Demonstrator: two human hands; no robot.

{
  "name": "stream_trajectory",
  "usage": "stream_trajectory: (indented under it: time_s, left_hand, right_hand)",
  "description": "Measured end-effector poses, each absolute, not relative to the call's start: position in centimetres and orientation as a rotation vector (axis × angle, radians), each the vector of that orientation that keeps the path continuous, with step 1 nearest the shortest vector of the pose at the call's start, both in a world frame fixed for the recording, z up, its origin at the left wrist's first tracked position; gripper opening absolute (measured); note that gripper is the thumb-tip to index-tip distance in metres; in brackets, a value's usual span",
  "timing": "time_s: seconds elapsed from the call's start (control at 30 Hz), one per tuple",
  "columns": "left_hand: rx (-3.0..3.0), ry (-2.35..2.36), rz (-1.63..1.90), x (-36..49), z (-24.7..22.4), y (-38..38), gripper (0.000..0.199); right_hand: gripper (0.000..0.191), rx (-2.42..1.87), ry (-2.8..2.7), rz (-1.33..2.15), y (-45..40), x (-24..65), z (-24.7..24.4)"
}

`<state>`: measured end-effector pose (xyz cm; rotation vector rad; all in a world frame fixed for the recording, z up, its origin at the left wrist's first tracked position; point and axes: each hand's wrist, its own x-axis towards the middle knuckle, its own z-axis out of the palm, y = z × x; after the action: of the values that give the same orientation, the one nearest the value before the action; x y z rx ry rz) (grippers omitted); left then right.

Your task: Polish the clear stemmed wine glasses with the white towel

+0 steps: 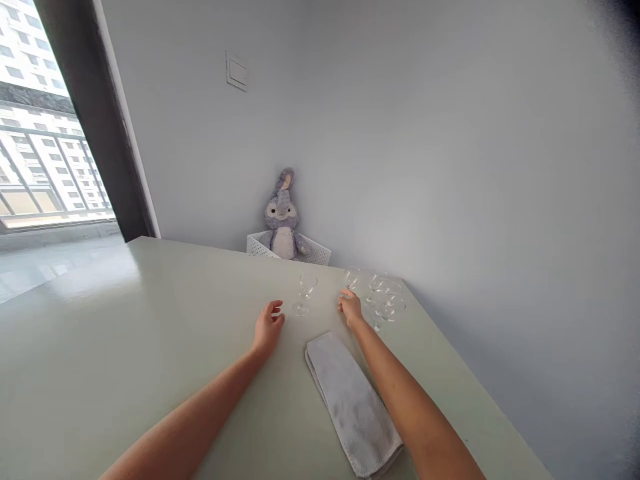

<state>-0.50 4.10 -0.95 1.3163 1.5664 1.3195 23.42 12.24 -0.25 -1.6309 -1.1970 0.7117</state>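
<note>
The left hand [269, 328], its fingers half open and empty, is near a glass [308, 285]. The right hand [351, 308], fingers curled, is by other glasses [392, 307]; its hold I cannot tell.

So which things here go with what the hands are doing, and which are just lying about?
With the hands, judging by nearness:
- Lone stemmed glass, beside the left hand
- Clustered stemmed glasses, by the right hand; contact unclear
- Folded grey cloth, probably, on the table

Just lying about:
- Plush rabbit
- White perforated basket around it
</note>
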Motion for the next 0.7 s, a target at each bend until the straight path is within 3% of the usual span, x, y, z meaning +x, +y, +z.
stream_trajectory:
  time_s: [0.53, 0.7]
  left_hand:
    - [1.510, 1.518, 1.182, -0.8, -1.1, 4.6, 0.054]
    - [1.573, 1.611, 1.221, -0.9, -0.8, 4.6, 0.046]
  right_hand:
    - [0.049, -1.484, -1.350, 1.077, 8.1, 14.9, -0.2]
    - [0.046, -1.443, -1.423, 1.135, 7.0, 13.3, 0.3]
